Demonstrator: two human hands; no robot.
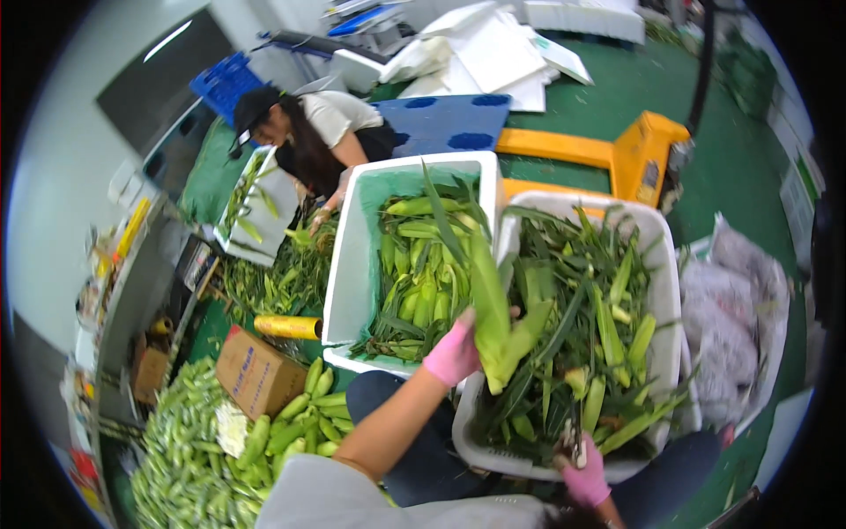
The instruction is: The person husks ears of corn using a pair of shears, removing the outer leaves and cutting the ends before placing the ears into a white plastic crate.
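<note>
My left hand (455, 352), in a pink glove, grips an ear of corn in its green husk (488, 297). A loosened husk leaf (529, 334) sticks out to the right of the ear, over the edge between two containers. My right hand (584, 475), also in a pink glove, holds a metal hand tool (579, 453) that looks like pruning shears, at the near rim of a white plastic basket (562, 473). Stripped husks and leaves (598, 317) fill this basket. Left of it, a foam box (345, 264) with a green liner holds husked-leaf corn ears (423, 291).
A person (324, 125) bends over a leaf pile (277, 284) at the upper left. Wrapped corn (185, 449), loose ears (291, 423), a cardboard carton (259, 371) and a yellow roll (287, 326) lie left. A yellow pallet jack (644, 159) stands behind; a bag-filled container (733, 317) stands right.
</note>
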